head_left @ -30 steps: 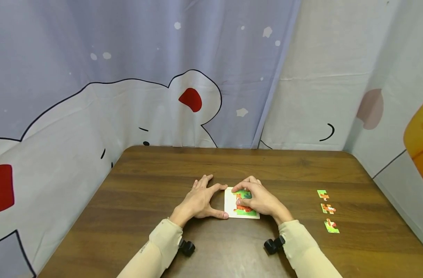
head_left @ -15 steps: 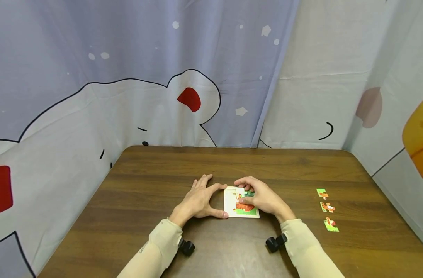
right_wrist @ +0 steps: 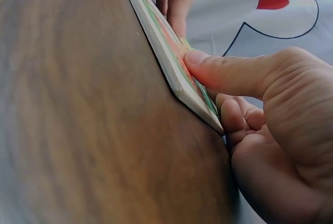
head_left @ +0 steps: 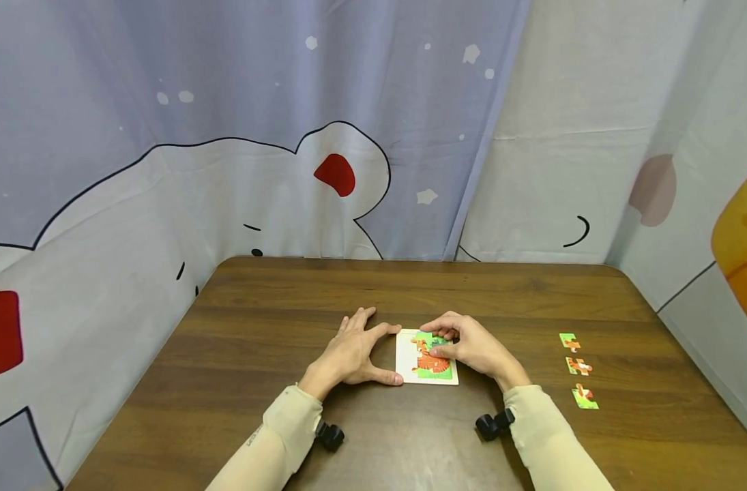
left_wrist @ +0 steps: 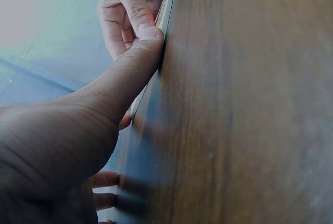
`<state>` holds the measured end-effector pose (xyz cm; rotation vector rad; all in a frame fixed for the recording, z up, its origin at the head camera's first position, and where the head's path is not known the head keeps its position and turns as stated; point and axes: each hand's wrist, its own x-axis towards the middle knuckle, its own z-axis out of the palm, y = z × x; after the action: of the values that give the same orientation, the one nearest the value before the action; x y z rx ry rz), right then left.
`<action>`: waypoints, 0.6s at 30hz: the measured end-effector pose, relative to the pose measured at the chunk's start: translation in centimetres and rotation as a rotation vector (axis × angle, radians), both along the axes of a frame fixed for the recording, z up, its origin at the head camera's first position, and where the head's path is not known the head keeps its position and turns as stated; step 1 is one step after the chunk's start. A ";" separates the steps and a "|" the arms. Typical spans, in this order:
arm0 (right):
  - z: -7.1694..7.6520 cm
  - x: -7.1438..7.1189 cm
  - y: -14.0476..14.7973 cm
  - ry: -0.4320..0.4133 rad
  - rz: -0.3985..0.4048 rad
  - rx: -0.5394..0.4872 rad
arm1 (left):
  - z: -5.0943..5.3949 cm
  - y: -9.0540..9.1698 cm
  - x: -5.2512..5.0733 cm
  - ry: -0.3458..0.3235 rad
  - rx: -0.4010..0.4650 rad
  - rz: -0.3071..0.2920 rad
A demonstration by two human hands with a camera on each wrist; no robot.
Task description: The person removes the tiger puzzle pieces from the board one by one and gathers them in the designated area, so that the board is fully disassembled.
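Note:
A small square jigsaw board [head_left: 405,361] with a pale border and an orange tiger picture lies flat on the table. Thumb and index finger of my left hand [head_left: 348,351] touch its left edge near the two corners, the other fingers spread on the wood. Over the board's upper right part, my right hand [head_left: 474,346] pinches a jigsaw piece between thumb and index finger. In the right wrist view, a yellow-green bit of that jigsaw piece [right_wrist: 184,42] stands slightly proud of the board by the thumb tip. My right fingers hide part of the picture.
Three loose jigsaw pieces lie in a column to the right: an upper piece [head_left: 570,342], a middle piece [head_left: 578,366] and a lower piece [head_left: 584,397]. Behind the brown wooden table [head_left: 275,293] hangs a printed curtain [head_left: 250,82].
My right hand has shifted a little to the right over the board, and more of the picture's upper left shows. My left hand, the board and the loose pieces have stayed put.

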<state>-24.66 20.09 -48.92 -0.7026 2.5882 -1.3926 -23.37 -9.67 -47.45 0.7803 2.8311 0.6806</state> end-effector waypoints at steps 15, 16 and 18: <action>0.1 0.0 -0.6 0.031 -0.018 0.052 | -0.1 0.0 0.0 -0.002 -0.002 -0.005; 0.1 0.0 -0.6 0.036 -0.028 0.053 | -0.1 0.0 0.0 -0.001 -0.002 -0.005; 0.1 -0.1 -0.6 0.045 -0.047 0.057 | -0.1 0.0 0.0 -0.001 -0.003 -0.004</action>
<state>-24.71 19.50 -48.85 -0.6760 2.6840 -1.3252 -23.38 -9.65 -47.52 0.7847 2.8284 0.6757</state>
